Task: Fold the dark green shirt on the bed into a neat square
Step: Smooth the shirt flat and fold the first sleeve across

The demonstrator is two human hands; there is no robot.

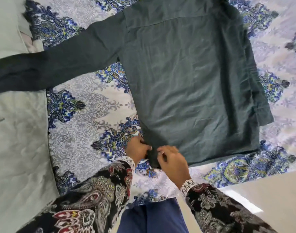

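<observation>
The bed is covered by a sheet printed with blue and grey floral ornament, which fills most of the frame; a pale plain cloth is laid along the left edge. The dark green shirt is spread flat on the sheet in the centre and upper right of the frame. One sleeve is extended toward the left edge, its cuff resting on the pale cloth. The right side of the shirt is seen already turned inward. At the lower centre, the shirt's lower-left corner is pinched by both hands: the left hand and the right hand are closed on the bunched hem, touching it from either side.
</observation>
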